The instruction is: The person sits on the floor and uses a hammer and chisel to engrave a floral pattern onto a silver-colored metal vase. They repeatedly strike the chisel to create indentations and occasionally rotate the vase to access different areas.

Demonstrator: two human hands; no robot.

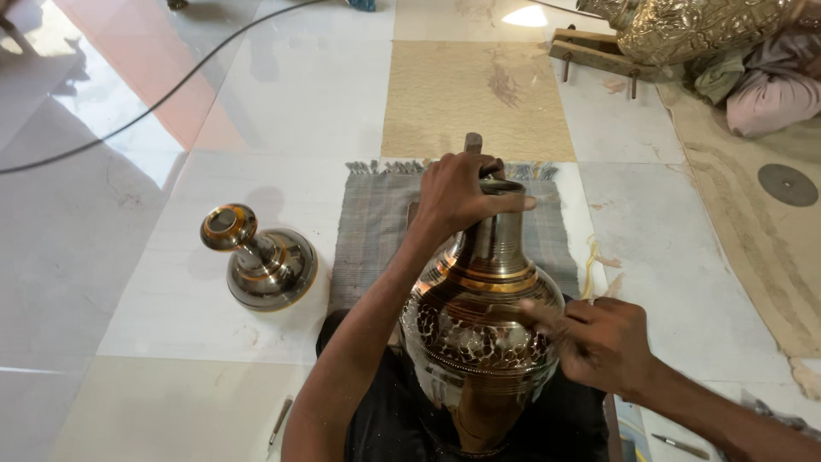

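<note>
The left hand (457, 195) clasps the neck rim of the engraved brass vase (479, 325), which stands before the grey mat (376, 222). The right hand (603, 342) presses fingertips against the vase's belly; its grip is unclear.

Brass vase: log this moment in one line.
left hand: grips brass vase neck | right hand: fingers on vase belly | vase base: floor

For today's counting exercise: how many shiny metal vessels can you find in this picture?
3: the large vase under both hands, a smaller upturned piece on the floor at left, and an embossed brass one top right, partly cut off.
</note>
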